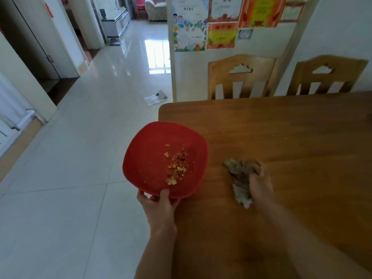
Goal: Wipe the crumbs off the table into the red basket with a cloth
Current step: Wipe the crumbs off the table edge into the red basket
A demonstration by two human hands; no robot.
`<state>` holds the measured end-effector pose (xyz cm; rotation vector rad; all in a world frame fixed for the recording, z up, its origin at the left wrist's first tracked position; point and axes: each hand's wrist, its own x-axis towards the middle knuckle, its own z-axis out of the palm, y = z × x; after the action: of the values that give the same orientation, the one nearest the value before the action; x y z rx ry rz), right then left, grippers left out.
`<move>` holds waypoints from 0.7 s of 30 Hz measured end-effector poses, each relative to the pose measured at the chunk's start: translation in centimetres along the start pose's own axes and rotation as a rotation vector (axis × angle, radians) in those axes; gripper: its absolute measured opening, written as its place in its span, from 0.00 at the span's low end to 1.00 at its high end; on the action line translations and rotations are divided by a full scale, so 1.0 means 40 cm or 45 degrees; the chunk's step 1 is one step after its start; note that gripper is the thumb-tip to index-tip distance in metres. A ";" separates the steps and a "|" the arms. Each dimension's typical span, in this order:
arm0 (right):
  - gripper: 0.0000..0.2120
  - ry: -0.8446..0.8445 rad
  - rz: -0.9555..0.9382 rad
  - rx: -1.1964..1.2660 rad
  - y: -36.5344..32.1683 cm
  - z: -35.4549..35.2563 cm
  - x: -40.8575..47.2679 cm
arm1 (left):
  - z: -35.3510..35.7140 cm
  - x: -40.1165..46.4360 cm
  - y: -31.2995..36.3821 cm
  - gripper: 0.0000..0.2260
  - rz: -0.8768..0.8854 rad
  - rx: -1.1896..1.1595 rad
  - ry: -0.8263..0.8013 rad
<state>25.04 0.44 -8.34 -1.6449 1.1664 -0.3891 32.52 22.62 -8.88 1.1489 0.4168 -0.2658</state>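
from your head camera: your left hand (161, 204) grips the near rim of the one red basket (149, 158), thumb on top, fingers underneath, holding it at the table's left edge, partly over the floor (70, 158). one loose heap of crumbs (177, 168) lies inside the basket. your right hand (259, 184) is clenched on one crumpled grey-brown cloth (240, 174), pressing it on the wooden table (281, 127) just right of the basket; the hand is blurred. a few small specks (271, 135) sit on the tabletop farther out. two wooden chairs (241, 77) stand behind the table, and one sheet of paper (156, 97) lies on the floor.
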 end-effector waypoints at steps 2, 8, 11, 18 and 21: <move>0.26 -0.248 -0.312 -0.276 0.055 0.015 -0.002 | 0.030 -0.008 -0.021 0.32 0.004 0.002 -0.012; 0.27 -0.213 -0.802 -1.157 0.134 0.072 0.027 | 0.123 -0.020 -0.073 0.32 0.029 0.045 -0.030; 0.31 -0.196 -0.810 -1.219 0.158 -0.004 0.078 | 0.185 -0.025 -0.109 0.34 -0.005 0.047 -0.066; 0.28 -0.015 -0.584 -1.195 0.204 -0.257 0.215 | 0.316 -0.041 -0.181 0.35 -0.057 0.068 -0.120; 0.26 0.065 -0.460 -1.187 0.226 -0.363 0.277 | 0.376 -0.038 -0.207 0.34 -0.088 0.089 -0.135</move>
<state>15.24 -16.74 -13.32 -2.6859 1.1558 -0.0931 30.49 5.53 -9.81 1.1846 0.3561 -0.4026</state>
